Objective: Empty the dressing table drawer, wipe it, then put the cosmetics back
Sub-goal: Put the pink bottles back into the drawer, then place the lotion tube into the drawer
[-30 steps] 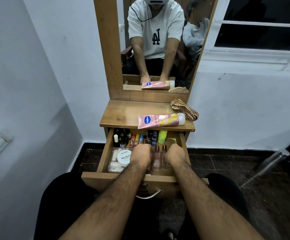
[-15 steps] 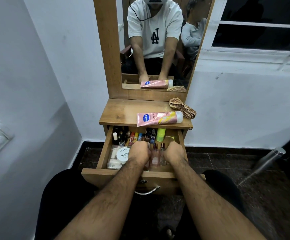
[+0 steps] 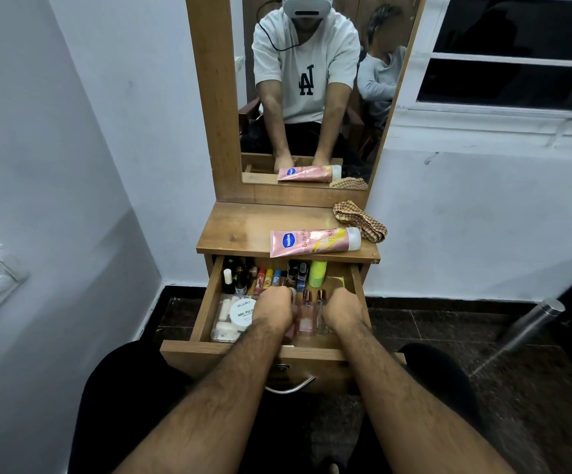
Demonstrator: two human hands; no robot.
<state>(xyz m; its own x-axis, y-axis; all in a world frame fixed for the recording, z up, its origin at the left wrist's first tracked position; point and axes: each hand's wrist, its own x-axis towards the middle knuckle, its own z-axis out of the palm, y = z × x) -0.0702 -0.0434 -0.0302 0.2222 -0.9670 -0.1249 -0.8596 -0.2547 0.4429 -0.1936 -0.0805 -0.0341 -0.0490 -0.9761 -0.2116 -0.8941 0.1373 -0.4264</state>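
Both your hands are down in the open drawer [image 3: 206,302]. Your left hand [image 3: 275,307] and right hand [image 3: 342,311] curl; what they hold is hidden. A pink tube [image 3: 315,241] lies at the desk's [image 3: 236,230] front edge.

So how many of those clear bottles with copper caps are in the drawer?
2 in view: one bottle with pinkish liquid stands between the hands, another bottle just right of it, beside the right hand. The hands may hide more.
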